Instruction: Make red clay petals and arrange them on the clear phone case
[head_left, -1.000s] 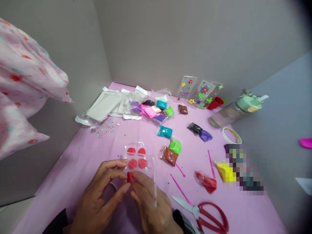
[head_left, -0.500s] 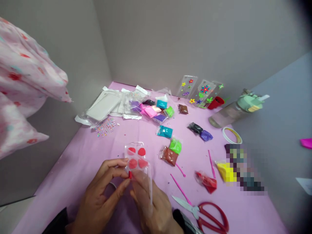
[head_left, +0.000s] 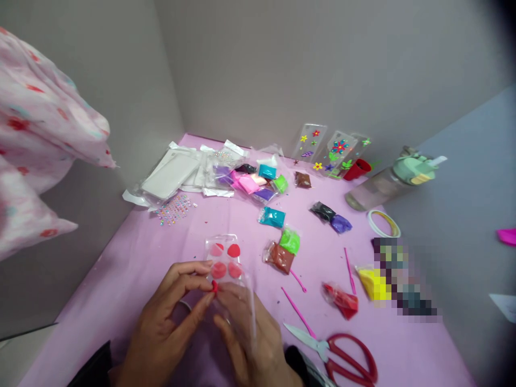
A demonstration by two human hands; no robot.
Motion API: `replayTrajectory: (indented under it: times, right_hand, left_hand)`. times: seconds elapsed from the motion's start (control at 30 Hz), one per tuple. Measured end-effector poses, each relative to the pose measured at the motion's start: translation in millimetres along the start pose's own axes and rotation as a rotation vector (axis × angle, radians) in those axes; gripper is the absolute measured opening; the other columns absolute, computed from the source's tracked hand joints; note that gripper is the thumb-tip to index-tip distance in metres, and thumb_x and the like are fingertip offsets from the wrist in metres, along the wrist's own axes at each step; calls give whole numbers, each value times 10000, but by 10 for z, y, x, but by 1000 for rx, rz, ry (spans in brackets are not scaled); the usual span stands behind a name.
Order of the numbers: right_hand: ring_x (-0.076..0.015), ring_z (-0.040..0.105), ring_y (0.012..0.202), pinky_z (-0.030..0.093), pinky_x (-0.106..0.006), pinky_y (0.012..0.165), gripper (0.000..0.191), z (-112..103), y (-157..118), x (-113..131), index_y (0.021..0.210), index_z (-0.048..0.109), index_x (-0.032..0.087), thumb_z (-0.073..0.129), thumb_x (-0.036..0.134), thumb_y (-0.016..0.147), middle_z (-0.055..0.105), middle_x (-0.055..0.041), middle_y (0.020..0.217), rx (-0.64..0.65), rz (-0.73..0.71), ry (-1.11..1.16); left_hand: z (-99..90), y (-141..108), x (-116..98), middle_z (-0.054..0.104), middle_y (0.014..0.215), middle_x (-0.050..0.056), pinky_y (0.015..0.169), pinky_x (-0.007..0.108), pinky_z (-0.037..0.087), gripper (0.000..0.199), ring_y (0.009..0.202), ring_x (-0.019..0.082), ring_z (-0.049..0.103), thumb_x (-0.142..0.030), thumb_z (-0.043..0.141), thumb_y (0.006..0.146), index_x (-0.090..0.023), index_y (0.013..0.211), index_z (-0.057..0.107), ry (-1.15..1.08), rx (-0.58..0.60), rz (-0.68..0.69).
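Between thumb and forefinger, my left hand (head_left: 167, 317) pinches a small red piece of clay (head_left: 214, 286). My right hand (head_left: 258, 333) holds a clear phone case (head_left: 230, 241) from its right side, and part of that hand shows through the plastic. Several flattened red clay pieces (head_left: 234, 251) sit on the case's far half. The left fingertips are at the case's left edge. Just to the right lie a brown clay packet (head_left: 280, 257) and a green clay packet (head_left: 290, 242). A red clay packet (head_left: 342, 300) is farther right.
Red-handled scissors (head_left: 322, 349) and pink clay tools (head_left: 298, 312) lie near my right wrist. Decorated clear cases (head_left: 310, 142) lean at the back by a tilted bottle (head_left: 374, 185). Packaged cases (head_left: 171, 177) and loose gems (head_left: 173, 209) fill the back left. Patterned cloth (head_left: 48, 129) hangs at left.
The red clay piece in my left fingers looks bent or turned now, where it stood straighter before. My right thumb has shifted slightly away from it. The case has barely moved.
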State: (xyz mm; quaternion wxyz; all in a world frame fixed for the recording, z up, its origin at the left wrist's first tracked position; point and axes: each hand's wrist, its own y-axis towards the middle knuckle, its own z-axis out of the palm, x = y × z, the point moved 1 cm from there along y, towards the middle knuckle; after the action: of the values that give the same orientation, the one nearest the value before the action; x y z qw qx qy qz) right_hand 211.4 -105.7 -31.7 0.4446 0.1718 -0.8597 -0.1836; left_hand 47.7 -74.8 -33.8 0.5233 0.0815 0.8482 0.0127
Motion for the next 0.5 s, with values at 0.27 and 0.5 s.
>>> replayTrajectory:
  times: [0.27, 0.5]
  right_hand:
    - [-236, 752, 968, 645, -361, 823, 566, 15, 36, -27, 1141, 548, 209, 669, 672, 838, 731, -92, 1049, 149, 555, 887]
    - [-202, 744, 859, 657, -319, 734, 324, -22, 63, -79, 939, 653, 170, 533, 465, 1000, 695, -62, 929, 51, 690, 927]
  left_hand:
    - [47, -3, -39, 665, 1148, -8, 992, 214, 536, 141, 1128, 127, 656, -197, 572, 963, -302, 1029, 639, 108, 16, 200]
    - [51, -45, -13, 674, 1156, 12, 967, 280, 571, 177, 1113, 172, 671, -214, 612, 945, -300, 1099, 617, 174, -4, 257]
